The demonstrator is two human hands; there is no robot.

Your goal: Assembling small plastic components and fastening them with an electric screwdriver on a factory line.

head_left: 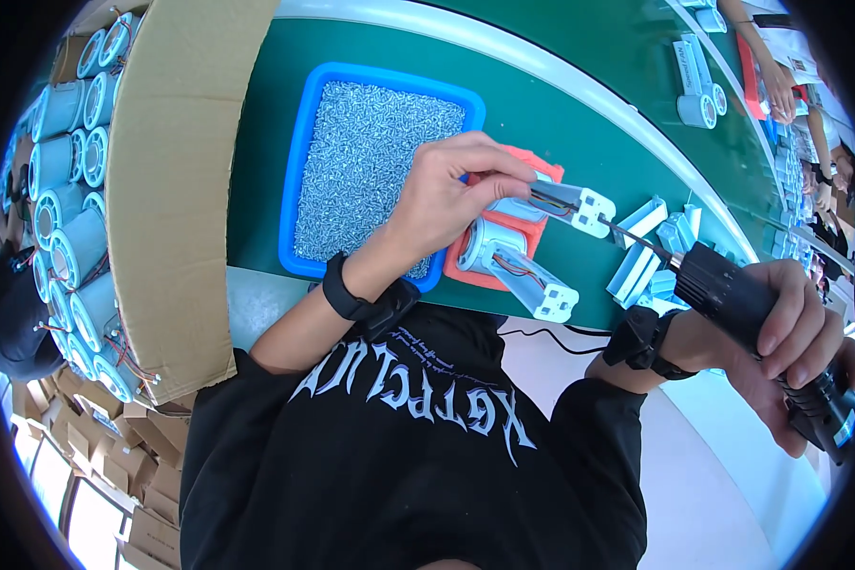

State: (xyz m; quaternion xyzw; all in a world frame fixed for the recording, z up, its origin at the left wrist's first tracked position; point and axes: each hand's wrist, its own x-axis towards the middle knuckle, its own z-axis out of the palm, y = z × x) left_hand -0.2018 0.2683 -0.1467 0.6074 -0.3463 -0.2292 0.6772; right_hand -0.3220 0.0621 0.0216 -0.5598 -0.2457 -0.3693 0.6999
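Observation:
My left hand point(461, 190) pinches the narrow arm of a pale plastic housing point(589, 211) with thin coloured wires inside. Gripped in my right hand point(793, 332) is a black electric screwdriver point(722, 290). Its long bit points left, and the tip meets the white end block of the housing; whether it sits in a hole is too small to tell. A second, similar housing point(546, 299) with a round cylinder body rests in a red foam holder point(484, 277) just below. The body of the held housing is partly hidden behind my left hand.
A blue tray point(299, 180) full of small silver screws stands left of the foam. Farther left, a cardboard sheet point(176, 190) borders stacked white cylinders point(76, 237) with wires. Loose pale plastic covers point(641, 271) lie near the screwdriver. Other people work at the far right.

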